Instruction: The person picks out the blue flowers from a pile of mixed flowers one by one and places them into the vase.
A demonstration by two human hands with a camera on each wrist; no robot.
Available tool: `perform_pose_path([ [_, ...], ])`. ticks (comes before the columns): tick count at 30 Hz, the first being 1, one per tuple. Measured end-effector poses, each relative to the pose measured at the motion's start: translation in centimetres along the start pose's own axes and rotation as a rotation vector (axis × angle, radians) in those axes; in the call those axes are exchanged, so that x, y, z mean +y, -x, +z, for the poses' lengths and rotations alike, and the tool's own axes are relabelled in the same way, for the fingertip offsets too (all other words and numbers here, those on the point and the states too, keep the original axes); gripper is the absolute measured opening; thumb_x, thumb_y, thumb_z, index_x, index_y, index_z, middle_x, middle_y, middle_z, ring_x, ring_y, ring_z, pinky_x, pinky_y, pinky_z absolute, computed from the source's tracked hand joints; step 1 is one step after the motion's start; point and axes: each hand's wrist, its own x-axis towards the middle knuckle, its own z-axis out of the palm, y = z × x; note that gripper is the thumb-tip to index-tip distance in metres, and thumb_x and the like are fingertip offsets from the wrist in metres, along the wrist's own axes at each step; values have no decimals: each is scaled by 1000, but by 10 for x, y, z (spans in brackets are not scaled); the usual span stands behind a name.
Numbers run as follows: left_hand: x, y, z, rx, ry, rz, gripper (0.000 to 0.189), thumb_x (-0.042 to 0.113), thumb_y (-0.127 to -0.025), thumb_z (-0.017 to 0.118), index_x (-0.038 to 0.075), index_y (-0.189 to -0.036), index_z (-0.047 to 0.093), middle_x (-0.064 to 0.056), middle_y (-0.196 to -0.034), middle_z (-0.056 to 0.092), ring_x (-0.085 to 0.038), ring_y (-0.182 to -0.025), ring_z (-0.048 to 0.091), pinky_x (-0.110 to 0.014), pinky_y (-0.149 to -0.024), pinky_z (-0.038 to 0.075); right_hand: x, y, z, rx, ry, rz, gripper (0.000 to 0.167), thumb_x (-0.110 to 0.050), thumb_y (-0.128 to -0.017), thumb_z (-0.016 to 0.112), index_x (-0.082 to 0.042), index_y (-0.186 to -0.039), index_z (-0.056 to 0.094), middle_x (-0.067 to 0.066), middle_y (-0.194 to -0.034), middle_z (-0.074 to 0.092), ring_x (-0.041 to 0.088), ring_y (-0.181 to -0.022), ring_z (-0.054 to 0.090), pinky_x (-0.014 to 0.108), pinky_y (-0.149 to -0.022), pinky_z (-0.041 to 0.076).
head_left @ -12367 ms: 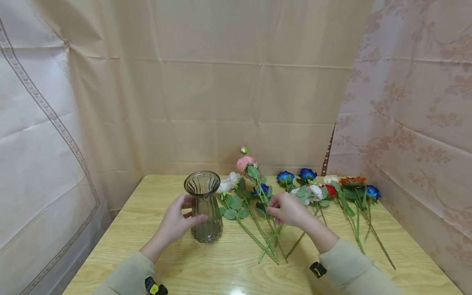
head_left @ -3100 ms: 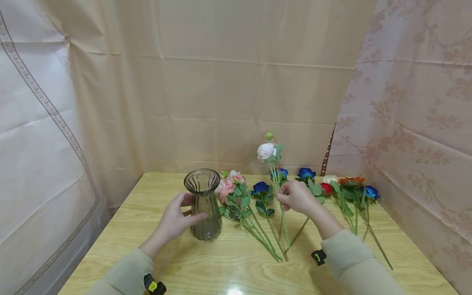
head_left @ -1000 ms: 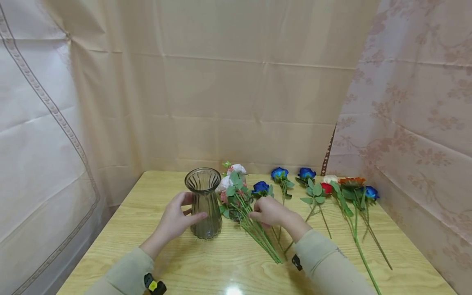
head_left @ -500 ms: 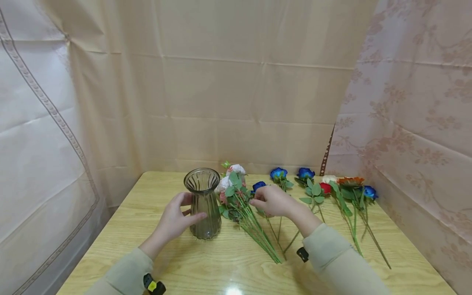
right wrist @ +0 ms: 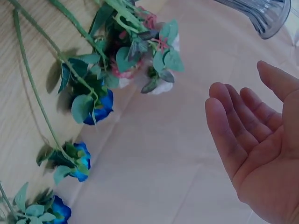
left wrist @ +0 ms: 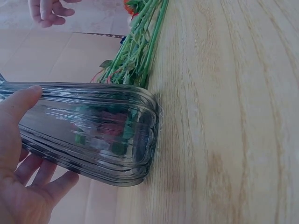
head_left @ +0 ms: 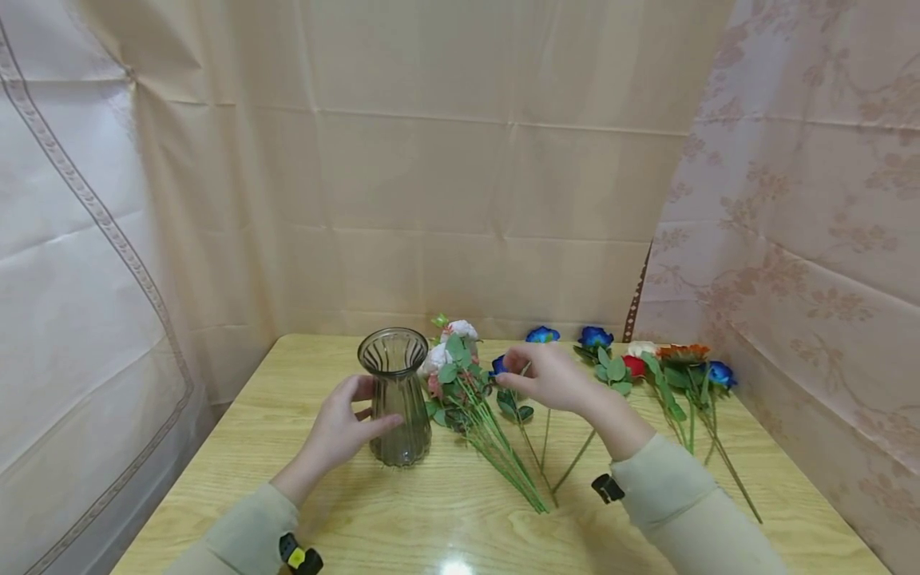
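Observation:
A ribbed smoky-glass vase stands upright on the table, with no flowers in its mouth. My left hand holds it from the left, thumb across the front and fingers behind, as the left wrist view shows on the glass vase. My right hand hovers above the stems, its fingers loosely bent and apart; the right wrist view shows nothing in the right hand. Just right of the vase lies a bunch of white and pink flowers, stems gathered together. A blue rose is partly hidden behind my right hand.
More blue roses lie along the back edge. Farther right are a red rose, an orange flower, a white flower and another blue rose. A beige curtain hangs behind the wooden table.
The white flower my right hand held up has joined the bunch beside the vase. That hand has since let go and moved up and right. My left hand stays on the vase.

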Motion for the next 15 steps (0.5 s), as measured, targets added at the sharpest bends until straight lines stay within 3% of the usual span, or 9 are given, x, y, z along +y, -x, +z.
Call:
perform_pose_path([
  [10, 1, 0, 0, -5, -2, 7, 69, 36, -79, 90, 9, -133, 55, -9, -125, 60, -29, -118, 58, -50, -97, 54, 9, 17, -19, 74, 57, 41, 19, -31, -96, 74, -15, -104, 68, -7, -92, 67, 7, -75, 62, 33, -68, 54],
  [15, 1, 0, 0, -4, -8, 14, 69, 36, -79, 90, 9, -133, 55, -9, -125, 60, -29, -117, 58, -50, -97, 54, 20, 24, -18, 56, 34, 95, 20, -31, -96, 74, -13, -105, 68, -7, -90, 67, 9, -75, 62, 32, -68, 54],
])
